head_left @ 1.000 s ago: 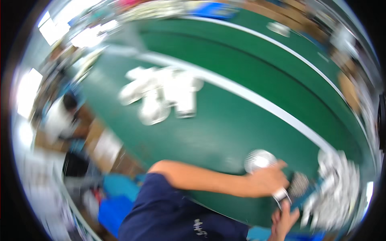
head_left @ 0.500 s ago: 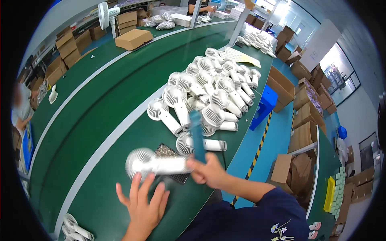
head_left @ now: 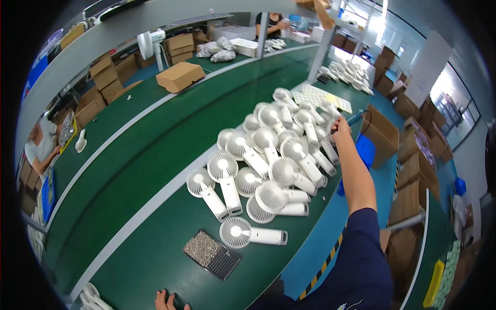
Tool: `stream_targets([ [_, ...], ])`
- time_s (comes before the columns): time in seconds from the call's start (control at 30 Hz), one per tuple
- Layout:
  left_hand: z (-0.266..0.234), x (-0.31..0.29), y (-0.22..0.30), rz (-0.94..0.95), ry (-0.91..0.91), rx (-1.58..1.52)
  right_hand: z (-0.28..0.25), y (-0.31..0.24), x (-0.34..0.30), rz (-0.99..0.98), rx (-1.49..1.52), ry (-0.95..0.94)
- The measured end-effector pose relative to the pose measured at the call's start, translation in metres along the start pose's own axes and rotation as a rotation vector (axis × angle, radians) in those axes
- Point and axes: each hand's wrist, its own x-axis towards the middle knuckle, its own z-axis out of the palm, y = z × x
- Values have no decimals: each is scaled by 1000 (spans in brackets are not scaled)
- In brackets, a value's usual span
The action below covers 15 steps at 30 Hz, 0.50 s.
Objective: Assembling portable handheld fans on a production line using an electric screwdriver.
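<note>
My right hand [head_left: 341, 129] reaches out over the far right side of a pile of white handheld fans [head_left: 263, 139]. Its fingers are closed round a teal electric screwdriver [head_left: 355, 118] with a thin dark cable. A white fan [head_left: 329, 107] lies right by the fingertips; whether they touch it I cannot tell. At the lower edge my left hand [head_left: 169, 301] shows only some fingers, apart and holding nothing, on the green table. Beyond it lies a black gridded tray [head_left: 227, 262] partly covered with small metal screws. One fan [head_left: 253, 235] lies on its own just past the tray.
A white perforated sheet [head_left: 315, 98] lies behind the pile. More fans [head_left: 93, 298] sit at the lower left. A brown carton [head_left: 181, 76] rests across the belt. A blue stool [head_left: 366, 152] and open cartons [head_left: 381, 137] stand right of the table. Co-workers sit at the far left and back.
My right hand has swung from above the tray to the far right of the pile, screwdriver still in it. The fan over the tray has gone from there. My left hand has drawn back.
</note>
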Motion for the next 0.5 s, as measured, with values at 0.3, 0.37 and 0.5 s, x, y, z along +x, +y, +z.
stream_targets([
  [0.3, 3, -7, 2, -59, -10, 125, -9, 42, 65, 13, -277, -160],
  [0.37, 2, 0, 7, -126, -11, 101, -30, 42, 82, -186, -707, -362],
  [0.5, 5, 6, 1, -66, 12, 63, -37, -81, 70, -95, -408, -600],
])
